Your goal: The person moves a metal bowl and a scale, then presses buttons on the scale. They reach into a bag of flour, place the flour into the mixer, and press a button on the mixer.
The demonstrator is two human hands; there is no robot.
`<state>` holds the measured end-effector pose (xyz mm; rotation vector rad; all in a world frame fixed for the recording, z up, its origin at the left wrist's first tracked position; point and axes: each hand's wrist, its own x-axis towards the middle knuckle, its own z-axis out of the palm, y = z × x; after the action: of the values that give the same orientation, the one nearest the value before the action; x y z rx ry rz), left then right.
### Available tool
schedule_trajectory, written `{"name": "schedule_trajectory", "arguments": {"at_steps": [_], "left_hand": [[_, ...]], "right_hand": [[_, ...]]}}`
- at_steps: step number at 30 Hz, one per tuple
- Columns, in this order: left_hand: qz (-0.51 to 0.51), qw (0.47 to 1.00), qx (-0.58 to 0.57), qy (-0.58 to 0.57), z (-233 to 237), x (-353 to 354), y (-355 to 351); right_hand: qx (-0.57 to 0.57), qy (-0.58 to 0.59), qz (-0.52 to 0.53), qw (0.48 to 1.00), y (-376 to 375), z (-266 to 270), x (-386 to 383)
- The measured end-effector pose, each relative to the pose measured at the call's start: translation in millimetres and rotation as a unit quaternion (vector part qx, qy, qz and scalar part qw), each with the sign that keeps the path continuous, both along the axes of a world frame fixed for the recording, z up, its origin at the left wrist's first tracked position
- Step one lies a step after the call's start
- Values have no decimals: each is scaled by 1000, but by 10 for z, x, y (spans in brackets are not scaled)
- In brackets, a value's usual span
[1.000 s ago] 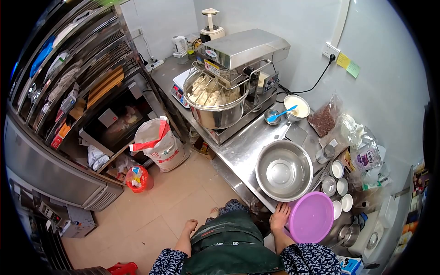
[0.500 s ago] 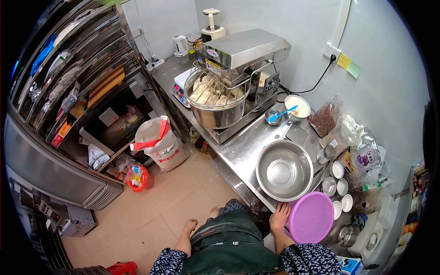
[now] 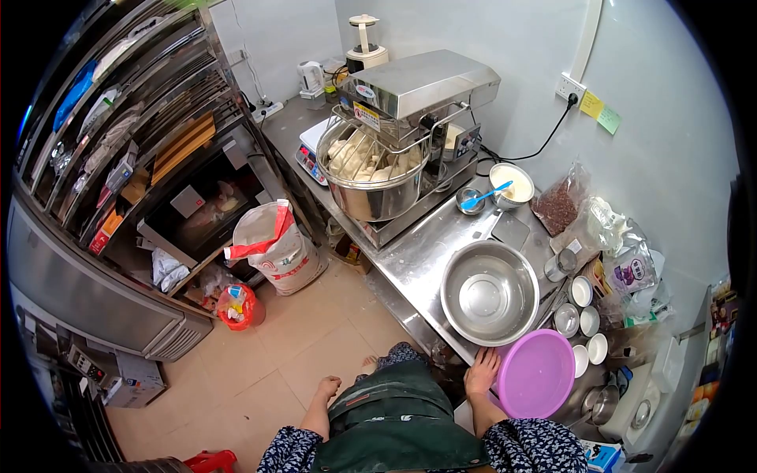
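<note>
My right hand [image 3: 482,373] rests on the counter's front edge with its fingers stretched out, holding nothing. It lies beside a purple plastic basin [image 3: 537,374] and just below a large stainless steel bowl [image 3: 490,293], which looks empty. My left hand [image 3: 328,386] hangs by the green apron [image 3: 402,410], away from the counter, its fingers loosely curled with nothing visible in them. Further back on the counter, a dough mixer [image 3: 426,79] stands with its wire guard down over a steel bowl [image 3: 374,199]. Pale lumpy dough [image 3: 371,162] fills that bowl.
A white bowl of creamy mixture [image 3: 516,183] stands by a small cup with a blue spatula [image 3: 495,193]. Several small white bowls [image 3: 581,292] and bagged ingredients [image 3: 561,197] line the wall side. A flour sack [image 3: 276,256] and red bin [image 3: 240,307] stand on the floor near the rack.
The dough in the mixer bowl has shifted and its lumps lie differently. Both hands stay where they were.
</note>
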<state>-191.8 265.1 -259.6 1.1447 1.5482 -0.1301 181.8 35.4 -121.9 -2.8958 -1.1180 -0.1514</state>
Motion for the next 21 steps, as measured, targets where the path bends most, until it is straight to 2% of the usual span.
{"name": "schedule_trajectory", "arguments": {"at_steps": [21], "left_hand": [[-12, 1000, 4, 6, -20, -4, -2]], "right_hand": [[-28, 13, -5, 1000, -9, -32, 4]]}}
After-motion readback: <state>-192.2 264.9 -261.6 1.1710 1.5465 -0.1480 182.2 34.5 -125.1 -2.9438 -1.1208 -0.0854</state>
